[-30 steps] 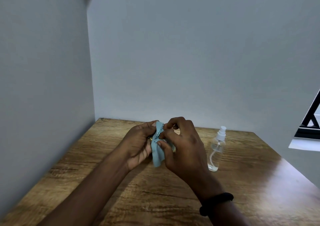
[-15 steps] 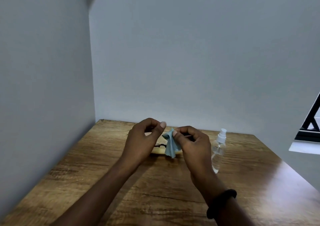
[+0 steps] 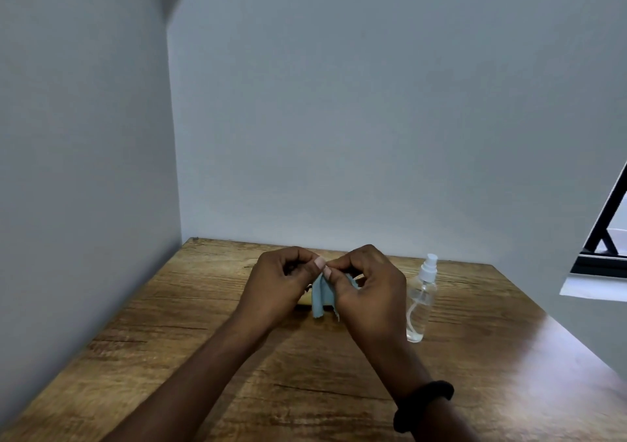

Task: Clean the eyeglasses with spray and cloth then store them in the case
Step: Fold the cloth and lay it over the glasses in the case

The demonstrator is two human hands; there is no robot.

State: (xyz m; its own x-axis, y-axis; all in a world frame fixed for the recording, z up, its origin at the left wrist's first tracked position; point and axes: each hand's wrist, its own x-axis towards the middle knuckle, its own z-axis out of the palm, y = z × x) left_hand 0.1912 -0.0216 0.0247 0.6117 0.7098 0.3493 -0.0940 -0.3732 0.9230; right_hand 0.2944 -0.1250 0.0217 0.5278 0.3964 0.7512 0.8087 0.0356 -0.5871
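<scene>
Since the eyeglasses themselves are hidden behind the two hands, their place can only be judged: probably low over the tabletop [image 3: 492, 356], behind the hanging cloth [image 3: 320, 297], and whether a hand holds them or they lie down I cannot tell. That is the first risk. A frame wiped or lifted by feel can slip, or a lens can be pressed against the wood and scratched.

The light blue microfibre cloth hangs in a loose fold from where the hands meet. The left hand [image 3: 278, 282] and the right hand [image 3: 369, 289] are both curled, thumb against forefinger, and their fingers [image 3: 319, 262] are closed on the cloth's upper edge, tips touching. Such a small pinch on a limp cloth could let it drop, or leave bare skin to touch a lens and smear it again.

A pale yellowish object [image 3: 305, 300] shows just below the left hand, resting on the wood. It may be the case, though too little is visible to say. If it is, and it sits shut, storing the glasses will need a free hand first.

The clear spray bottle [image 3: 420, 302] stands upright just beside the right hand, nearly touching its outer edge. A careless sweep of that wrist, which wears a black band [image 3: 424, 404], could tip it over.
</scene>
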